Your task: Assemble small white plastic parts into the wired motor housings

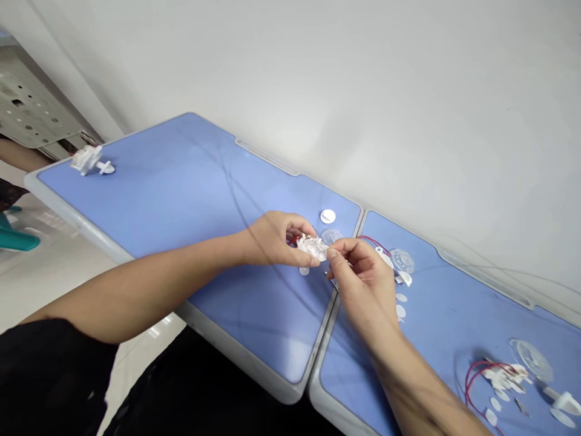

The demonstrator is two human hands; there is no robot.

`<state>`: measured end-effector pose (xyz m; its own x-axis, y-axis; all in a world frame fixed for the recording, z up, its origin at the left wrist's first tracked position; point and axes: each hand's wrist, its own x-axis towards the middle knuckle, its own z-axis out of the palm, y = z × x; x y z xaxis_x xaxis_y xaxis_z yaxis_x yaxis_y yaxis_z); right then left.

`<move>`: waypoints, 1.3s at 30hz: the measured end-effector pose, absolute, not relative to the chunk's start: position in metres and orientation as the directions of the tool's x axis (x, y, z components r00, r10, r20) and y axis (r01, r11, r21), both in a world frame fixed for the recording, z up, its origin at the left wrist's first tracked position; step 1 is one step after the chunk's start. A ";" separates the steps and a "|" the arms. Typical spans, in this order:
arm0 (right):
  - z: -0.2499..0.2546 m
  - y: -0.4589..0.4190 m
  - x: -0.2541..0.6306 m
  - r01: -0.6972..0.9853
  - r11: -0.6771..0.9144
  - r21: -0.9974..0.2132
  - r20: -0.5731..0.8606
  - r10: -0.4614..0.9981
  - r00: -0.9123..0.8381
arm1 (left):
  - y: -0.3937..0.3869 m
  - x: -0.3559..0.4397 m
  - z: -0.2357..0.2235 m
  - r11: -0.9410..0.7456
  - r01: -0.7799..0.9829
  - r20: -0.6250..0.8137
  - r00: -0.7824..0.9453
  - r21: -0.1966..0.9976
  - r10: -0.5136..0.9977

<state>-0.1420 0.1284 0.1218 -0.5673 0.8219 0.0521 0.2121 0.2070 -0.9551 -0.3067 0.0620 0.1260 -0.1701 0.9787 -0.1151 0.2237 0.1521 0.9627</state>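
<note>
My left hand grips a small white plastic housing between thumb and fingers. Metal bits show on the housing, and a red wire runs beside it under the fingers. My right hand is closed in a pinch at the housing's right edge; whatever sits between its fingertips is too small to name. Just behind the housing lies a clear round plastic disc, partly hidden. Farther back is a white round cap. A small white disc lies below my left thumb.
Two blue tables meet at a seam under my right hand, against a white wall. Right of that hand lie a clear disc, white pieces and red wire. More parts with red wire lie at lower right. A white assembly stands far left, near another person's arm.
</note>
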 end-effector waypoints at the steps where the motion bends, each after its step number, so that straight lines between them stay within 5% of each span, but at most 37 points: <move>1: 0.121 0.128 -0.142 0.214 0.230 -0.949 0.072 0.822 -0.566 | 0.062 -0.307 0.126 0.152 0.218 -0.117 -0.166 0.964 0.979; 23: 0.106 0.131 -0.138 0.251 0.788 -0.563 0.549 0.583 -0.600 | 0.061 -0.305 0.129 0.213 0.110 -0.195 -0.157 0.971 0.968; 39: 0.097 0.135 -0.139 0.211 0.932 -0.294 0.720 0.361 -0.593 | 0.063 -0.304 0.126 0.204 0.097 -0.183 -0.193 0.974 0.964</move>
<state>-0.1390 0.1346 0.0967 -0.5926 0.3608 0.7201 0.2109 0.9324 -0.2936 -0.3039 0.0626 0.1260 -0.1929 0.9640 -0.1829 0.0968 0.2042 0.9741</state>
